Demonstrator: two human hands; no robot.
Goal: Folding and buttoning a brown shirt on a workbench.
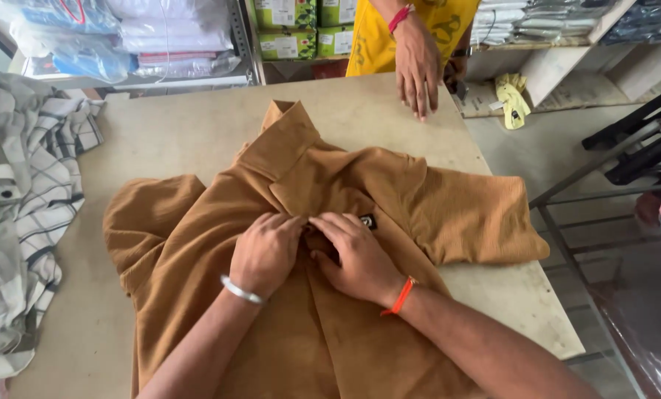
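A pale, scuffed table [161, 133] fills most of the frame, its far edge near the top and its right corner dropping off at lower right to a grey floor. At the left edge a heap of grey-and-white checked cloth [20, 199] hangs over the table side. Behind it, upper left, metal shelves [161, 37] hold clear-wrapped folded garments; green boxes [293, 29] sit at top centre. The brown shirt [308, 222] lies spread in the middle of the table, front up, its long axis running from the bottom edge of the frame up and slightly left, collar pointing away toward the top centre, sleeves out to left and right. The left hand [264, 251], a metal bangle at its wrist, and the right hand [356, 258], an orange thread at its wrist, meet at the shirt's front placket, fingertips curled and pinching the fabric there. Top centre-right, another person's hand [417, 66] rests fingers-down on the far table edge. Further right, wooden shelves [567, 29] carry stacked packets, and a dark metal frame [626, 148] stands at right.
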